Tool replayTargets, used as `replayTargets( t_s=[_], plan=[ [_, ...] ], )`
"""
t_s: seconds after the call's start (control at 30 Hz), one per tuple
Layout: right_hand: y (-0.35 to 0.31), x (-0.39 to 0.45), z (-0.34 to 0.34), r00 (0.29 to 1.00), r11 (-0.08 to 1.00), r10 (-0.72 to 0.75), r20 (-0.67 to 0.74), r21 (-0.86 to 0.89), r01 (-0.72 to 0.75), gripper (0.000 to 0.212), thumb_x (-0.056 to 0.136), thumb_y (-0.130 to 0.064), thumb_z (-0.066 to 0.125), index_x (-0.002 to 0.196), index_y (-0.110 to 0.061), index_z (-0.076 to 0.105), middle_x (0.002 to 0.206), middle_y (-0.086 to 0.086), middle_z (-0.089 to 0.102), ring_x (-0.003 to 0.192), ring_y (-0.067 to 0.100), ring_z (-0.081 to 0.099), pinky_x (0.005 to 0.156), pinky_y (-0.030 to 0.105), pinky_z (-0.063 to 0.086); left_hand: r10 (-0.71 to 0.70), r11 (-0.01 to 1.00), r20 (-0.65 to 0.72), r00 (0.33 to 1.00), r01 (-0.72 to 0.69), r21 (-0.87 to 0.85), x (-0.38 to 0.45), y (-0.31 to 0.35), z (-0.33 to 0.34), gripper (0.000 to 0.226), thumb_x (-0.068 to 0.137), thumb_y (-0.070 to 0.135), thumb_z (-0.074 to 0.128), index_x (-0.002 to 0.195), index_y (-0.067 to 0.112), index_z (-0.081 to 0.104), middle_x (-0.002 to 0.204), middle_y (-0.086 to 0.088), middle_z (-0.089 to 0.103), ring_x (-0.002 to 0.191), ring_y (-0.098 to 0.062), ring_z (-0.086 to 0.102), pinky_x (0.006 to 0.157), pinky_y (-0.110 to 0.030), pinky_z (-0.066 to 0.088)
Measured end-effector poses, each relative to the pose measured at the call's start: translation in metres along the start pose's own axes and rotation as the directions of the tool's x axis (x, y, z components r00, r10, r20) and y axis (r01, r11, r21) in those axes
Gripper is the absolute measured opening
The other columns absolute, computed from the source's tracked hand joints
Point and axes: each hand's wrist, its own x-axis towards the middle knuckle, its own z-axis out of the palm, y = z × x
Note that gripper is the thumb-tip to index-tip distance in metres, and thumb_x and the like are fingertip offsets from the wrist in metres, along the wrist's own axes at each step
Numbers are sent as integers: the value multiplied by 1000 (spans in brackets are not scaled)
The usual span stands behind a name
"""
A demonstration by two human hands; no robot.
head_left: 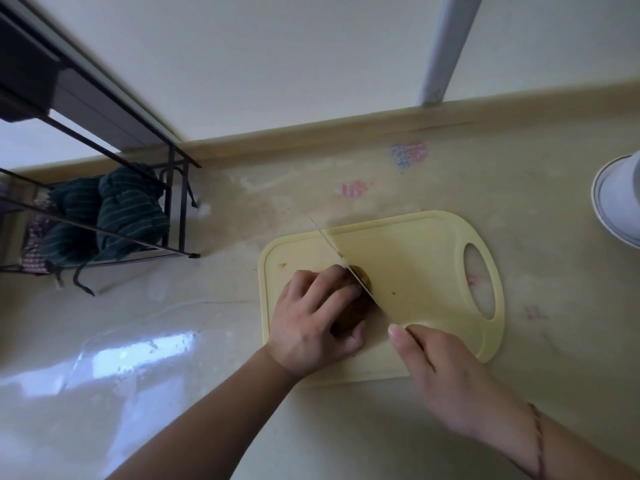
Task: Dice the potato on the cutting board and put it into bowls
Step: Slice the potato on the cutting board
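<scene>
A brown potato [356, 306] lies on the pale yellow cutting board [426, 258], near the board's left part. My left hand [318, 320] grips the potato from the left, its fingers curled over the top and its thumb under the near end. My right hand [446, 372] holds a knife [341, 259] by the handle, which the hand hides. The thin blade runs up and left from my hand and crosses the right end of the potato, beside my left fingertips.
White bowls [616, 209] stand stacked at the right edge of the counter. A black wire rack [173, 188] with dark green striped cloths [128, 209] stands at the left against the wall. The glossy beige counter surrounds the board.
</scene>
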Motion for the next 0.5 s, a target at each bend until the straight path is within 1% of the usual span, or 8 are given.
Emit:
replayTargets(
  t_s=[0.13,0.23,0.27,0.33,0.4,0.43,0.5],
  plan=[
    [5,2,-2,1000,999,2,9,48,-2,54,85,-69,27,60,-22,40,49,-9,39,49,6,37,53,30,35,-19,1000,7,1000,19,-5,-2,-1,-1,49,78,40,76,119,19,60,123,-10,66,86,-36,63,76,-40,49],
    [5,-1,-11,996,982,72,44,171,-79,56,84,-68,28,65,-16,38,49,-7,33,40,6,33,42,15,27,-13,1000,0,1000,13,-14,-2,0,-4,51,77,42,76,119,18,59,123,-9,62,88,-34,60,76,-39,49],
    [4,-2,-14,995,977,92,44,192,-99,56,83,-68,29,66,-15,38,49,-7,31,38,6,31,39,13,25,-13,1000,-3,1000,13,-21,-2,0,-5,50,77,42,75,118,18,59,122,-9,62,89,-33,59,76,-39,49],
    [2,-6,-16,993,973,113,39,198,-118,57,83,-70,29,67,-16,36,50,-8,29,38,7,29,37,14,24,-20,999,-8,1000,19,-29,-2,0,-6,50,77,42,74,118,18,58,123,-6,57,91,-32,59,78,-39,49],
    [-1,-12,-14,994,975,102,40,192,-108,63,84,-76,27,65,-17,36,50,-8,31,41,6,30,41,15,25,-32,999,-17,999,32,-32,-1,2,-6,51,77,41,74,118,17,56,123,-5,54,93,-32,60,80,-38,50],
    [-4,-17,-13,995,978,91,44,185,-98,65,84,-78,26,66,-17,38,50,-8,33,43,6,30,45,18,27,-38,999,-19,999,37,-35,-1,2,-5,51,77,41,74,118,17,55,122,-5,54,93,-32,60,81,-38,50],
    [-12,-27,-13,996,981,76,52,172,-84,59,85,-75,27,67,-20,42,50,-7,36,47,5,33,50,25,31,-43,998,-19,999,43,-37,-1,2,-5,51,77,41,74,117,16,55,119,-7,58,93,-32,61,81,-38,50]
  ],
)
